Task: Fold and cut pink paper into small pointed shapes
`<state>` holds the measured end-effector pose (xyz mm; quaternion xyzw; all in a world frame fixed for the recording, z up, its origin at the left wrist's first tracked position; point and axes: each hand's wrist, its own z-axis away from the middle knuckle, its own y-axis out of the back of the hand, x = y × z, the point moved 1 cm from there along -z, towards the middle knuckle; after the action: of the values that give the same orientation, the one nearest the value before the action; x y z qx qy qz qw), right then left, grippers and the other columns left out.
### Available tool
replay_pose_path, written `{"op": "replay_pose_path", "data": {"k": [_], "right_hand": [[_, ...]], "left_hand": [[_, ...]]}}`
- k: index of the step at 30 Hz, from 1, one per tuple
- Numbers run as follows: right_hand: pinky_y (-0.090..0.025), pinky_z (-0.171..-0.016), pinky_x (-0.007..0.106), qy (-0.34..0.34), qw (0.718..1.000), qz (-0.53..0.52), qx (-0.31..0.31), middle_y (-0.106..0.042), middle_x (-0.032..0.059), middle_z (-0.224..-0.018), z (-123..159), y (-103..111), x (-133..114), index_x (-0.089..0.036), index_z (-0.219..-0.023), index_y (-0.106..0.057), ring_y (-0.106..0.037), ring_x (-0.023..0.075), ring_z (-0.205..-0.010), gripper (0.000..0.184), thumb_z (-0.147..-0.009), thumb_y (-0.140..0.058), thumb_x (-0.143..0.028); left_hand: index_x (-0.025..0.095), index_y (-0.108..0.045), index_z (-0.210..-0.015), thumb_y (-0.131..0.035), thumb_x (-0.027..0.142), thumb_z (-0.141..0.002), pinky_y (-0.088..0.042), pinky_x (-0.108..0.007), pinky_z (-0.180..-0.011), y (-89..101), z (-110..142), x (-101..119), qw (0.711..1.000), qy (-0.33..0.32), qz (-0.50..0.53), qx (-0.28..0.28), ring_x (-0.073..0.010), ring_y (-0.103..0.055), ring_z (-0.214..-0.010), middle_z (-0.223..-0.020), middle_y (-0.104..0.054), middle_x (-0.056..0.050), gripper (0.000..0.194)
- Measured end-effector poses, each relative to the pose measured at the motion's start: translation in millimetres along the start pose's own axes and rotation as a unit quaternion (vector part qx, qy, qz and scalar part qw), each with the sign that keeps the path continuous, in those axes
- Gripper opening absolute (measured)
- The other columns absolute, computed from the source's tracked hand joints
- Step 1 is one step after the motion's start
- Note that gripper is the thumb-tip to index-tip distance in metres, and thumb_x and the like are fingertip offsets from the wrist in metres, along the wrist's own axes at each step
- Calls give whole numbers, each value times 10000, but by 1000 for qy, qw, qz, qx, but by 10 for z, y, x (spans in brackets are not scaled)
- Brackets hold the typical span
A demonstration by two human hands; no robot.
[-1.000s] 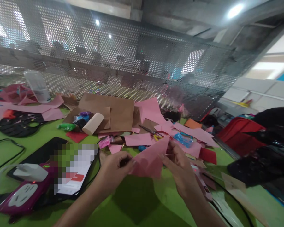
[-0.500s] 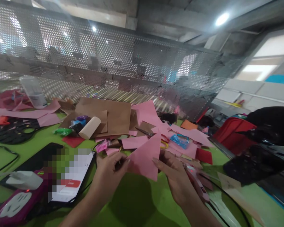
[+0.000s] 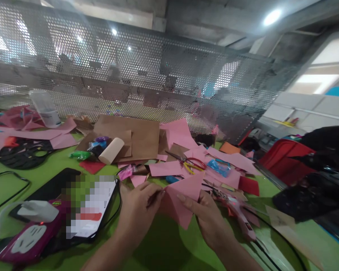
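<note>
The paper (image 3: pixel 188 190), a pink piece with a pointed upper corner, is held up between both hands above the green table (image 3: pixel 149 248), in front of the scissors (image 3: pixel 197 165) and to the left of the glue gun (image 3: pixel 241 218). The left hand (image 3: pixel 138 207) pinches its left corner between thumb and fingers; the right hand (image 3: pixel 210 216) grips the right part, thumb flat on the near face and fingers behind. A darker portion hangs below the lighter face; whether a sharp crease or only a bend divides them, I cannot tell. It should weigh next to nothing and seems fairly crisp, perhaps thin card, since the upper point stands up without support. I would expect it to bend easily yet keep any fold pressed into it, and to crumple or tear if pulled hard at a corner. It looks matt, so slipping seems unlikely with dry fingertips. The best hold is probably a light pinch near opposite edges, thumbs kept flat so the middle is not dented
</note>
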<state>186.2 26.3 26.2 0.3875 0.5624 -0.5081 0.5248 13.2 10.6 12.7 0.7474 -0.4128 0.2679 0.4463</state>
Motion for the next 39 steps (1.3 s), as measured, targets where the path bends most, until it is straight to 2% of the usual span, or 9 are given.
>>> {"op": "replay_pose_path", "data": {"k": [3, 10, 17, 21, 24, 28, 31, 34, 39], "right_hand": [[-525, -775, 347, -17, 1000, -11, -6, -784, 73, -885, 17, -13, 18, -199, -857, -785, -703, 239, -813, 297, -660, -856, -410], [-501, -792, 327, 0, 999, -32, 8, -774, 55, -900, 65, -71, 23, -221, -897, -781, -682, 223, -838, 291, -679, -846, -402], [-469, -725, 306, -10, 1000, 6, 9, -730, 38, -857, 77, -112, 40, -208, -860, -746, -617, 196, -784, 272, -710, -815, -425], [-424, -617, 268, -20, 999, 36, 31, -682, 10, -734, 70, -96, 44, -191, -806, -726, -551, 157, -662, 283, -698, -813, -438], [-431, -635, 269, -16, 999, 41, 25, -660, -6, -695, 63, -114, 7, -192, -772, -719, -543, 154, -657, 286, -671, -823, -438], [-428, -621, 271, -23, 998, 58, 22, -610, -23, -614, 79, -150, -50, -191, -612, -680, -512, 144, -610, 312, -621, -835, -461], [-415, -585, 278, -53, 996, 69, 27, -569, -29, -545, 102, -169, -47, -194, -522, -640, -486, 138, -554, 358, -613, -828, -484], [-431, -588, 284, -64, 997, 48, 25, -616, -26, -584, 108, -187, -20, -204, -626, -689, -532, 155, -576, 301, -606, -840, -463], [-492, -715, 314, -19, 998, 44, 27, -738, 26, -859, 75, -173, -4, -214, -868, -737, -638, 225, -807, 365, -589, -863, -413]], "left_hand": [[216, -693, -816, -514, 197, -914, -385, -267, -668, -6, 17, 6, 999, -21, -46, -16, -158, -584, -728, -807, -629, -13, 205], [215, -691, -870, -514, 186, -924, -384, -276, -671, -24, 27, 8, 996, -6, -82, 24, -162, -592, -736, -829, -639, -7, 187], [226, -702, -960, -541, 124, -894, -433, -288, -743, -87, 45, 23, 999, 40, 2, 9, -182, -635, -842, -927, -686, -14, 202], [214, -701, -996, -520, 186, -928, -461, -292, -784, -109, 49, 23, 996, 53, 72, -12, -181, -639, -883, -956, -680, -30, 194], [219, -700, -1025, -517, 223, -939, -470, -296, -807, -115, 52, 33, 994, 54, 98, -20, -180, -639, -901, -971, -677, -33, 203], [211, -689, -1042, -526, 246, -934, -473, -314, -796, -138, 70, 43, 992, 59, 103, -31, -193, -634, -903, -971, -680, -42, 199], [206, -684, -1029, -536, 138, -877, -468, -320, -803, -154, 78, 31, 993, 59, 97, -25, -197, -631, -911, -978, -688, -43, 223], [207, -690, -1001, -522, 72, -821, -468, -321, -812, -151, 65, 3, 993, 71, 96, -2, -199, -636, -922, -987, -699, -41, 281], [206, -719, -1014, -536, 207, -872, -494, -315, -768, -154, 36, -31, 981, 115, 158, -2, -207, -663, -892, -1013, -729, -63, 232]]}}
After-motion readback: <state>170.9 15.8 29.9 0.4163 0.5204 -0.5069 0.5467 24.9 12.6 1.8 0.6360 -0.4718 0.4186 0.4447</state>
